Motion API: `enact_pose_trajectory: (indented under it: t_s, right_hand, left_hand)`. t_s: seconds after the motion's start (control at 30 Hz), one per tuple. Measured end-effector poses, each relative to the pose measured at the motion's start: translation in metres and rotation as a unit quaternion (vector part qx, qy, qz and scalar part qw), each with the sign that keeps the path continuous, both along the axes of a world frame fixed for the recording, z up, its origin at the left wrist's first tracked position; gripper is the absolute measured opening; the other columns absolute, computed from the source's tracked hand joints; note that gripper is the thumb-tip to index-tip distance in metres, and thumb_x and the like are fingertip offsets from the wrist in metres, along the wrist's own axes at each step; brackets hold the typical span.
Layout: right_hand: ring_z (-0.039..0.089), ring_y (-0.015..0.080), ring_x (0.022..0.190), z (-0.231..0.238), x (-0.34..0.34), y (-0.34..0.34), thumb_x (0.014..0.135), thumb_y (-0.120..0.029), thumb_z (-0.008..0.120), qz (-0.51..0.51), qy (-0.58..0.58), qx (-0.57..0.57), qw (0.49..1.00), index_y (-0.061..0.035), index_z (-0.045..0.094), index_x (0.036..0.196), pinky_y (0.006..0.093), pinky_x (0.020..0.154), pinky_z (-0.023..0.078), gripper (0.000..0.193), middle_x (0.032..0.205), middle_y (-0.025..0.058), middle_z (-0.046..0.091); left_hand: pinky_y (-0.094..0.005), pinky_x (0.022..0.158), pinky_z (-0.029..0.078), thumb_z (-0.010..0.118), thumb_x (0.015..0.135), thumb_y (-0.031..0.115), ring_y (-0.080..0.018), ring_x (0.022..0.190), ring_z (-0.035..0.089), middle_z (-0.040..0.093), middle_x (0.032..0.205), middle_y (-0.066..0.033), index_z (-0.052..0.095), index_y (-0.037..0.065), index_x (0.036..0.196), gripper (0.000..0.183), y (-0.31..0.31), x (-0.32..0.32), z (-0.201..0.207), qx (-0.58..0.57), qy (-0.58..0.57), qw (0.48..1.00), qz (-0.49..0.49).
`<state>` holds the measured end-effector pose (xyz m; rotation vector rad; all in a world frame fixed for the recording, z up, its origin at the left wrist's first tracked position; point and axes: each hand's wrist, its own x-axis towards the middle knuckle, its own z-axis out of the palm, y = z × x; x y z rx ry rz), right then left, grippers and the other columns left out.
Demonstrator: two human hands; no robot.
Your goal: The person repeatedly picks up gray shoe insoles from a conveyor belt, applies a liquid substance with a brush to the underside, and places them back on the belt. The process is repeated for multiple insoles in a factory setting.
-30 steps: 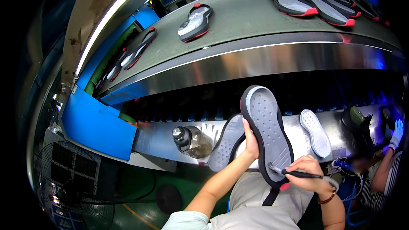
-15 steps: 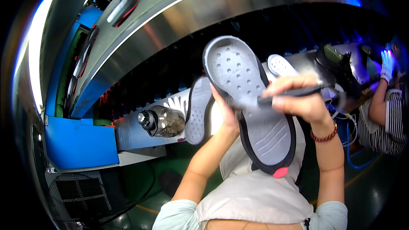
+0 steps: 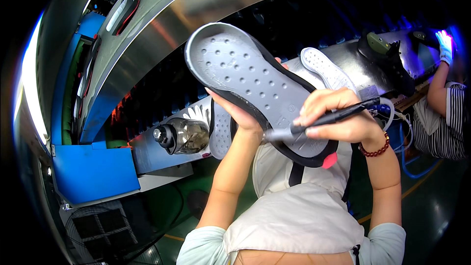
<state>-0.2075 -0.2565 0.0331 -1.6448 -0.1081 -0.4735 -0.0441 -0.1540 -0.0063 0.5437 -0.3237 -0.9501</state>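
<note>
A grey shoe sole (image 3: 243,66) with a black rim and a pink tip at its near end is held tilted in front of me, its dimpled face up. My left hand (image 3: 240,115) grips it from the left edge and beneath, so some fingers are hidden. In my right hand (image 3: 341,118) is a black-handled brush (image 3: 351,112), closed in the fingers. Its blurred bristles lie over the near half of the sole, by the left edge. A similar grey sole (image 3: 222,135) rests on the bench, partly behind my left hand.
Beyond my right hand lies a white insole-like piece (image 3: 326,66), with a dark shoe (image 3: 387,61) farther right. A bottle (image 3: 190,135) and white glove (image 3: 197,113) are at left. Soles sit on the curved line (image 3: 171,7). A co-worker's gloved hand (image 3: 444,46) shows at far right.
The sole has swung so its far end points more to the left and sits higher. The brush has moved from the sole's middle down to its near half.
</note>
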Motion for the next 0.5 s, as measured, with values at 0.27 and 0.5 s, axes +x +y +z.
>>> enact_pose_trajectory:
  t_s: [0.27,0.5]
  right_hand:
    - [0.061,0.0204,0.085,-0.004,-0.011,0.001,0.065,0.005,0.068,-0.010,0.010,-0.045,0.999,0.0016,0.063,0.079,0.0295,0.077,0.048,0.015,0.087,0.0125,0.065]
    - [0.062,0.0202,0.085,-0.007,-0.024,0.002,0.070,0.005,0.065,-0.037,0.043,-0.001,0.998,0.0025,0.062,0.080,0.0288,0.077,0.049,0.011,0.087,0.0134,0.065]
  left_hand:
    - [-0.0476,0.095,0.036,0.013,0.071,0.083,-0.0363,0.105,0.049,0.049,0.118,-0.0225,0.032,0.001,0.132,0.105,-0.009,0.013,0.016,-0.139,-0.017,0.990,-0.031]
    - [-0.0483,0.097,0.034,0.016,0.069,0.084,-0.0376,0.109,0.046,0.045,0.124,-0.0236,0.030,0.003,0.135,0.105,-0.007,0.022,0.018,-0.150,-0.016,0.988,-0.023]
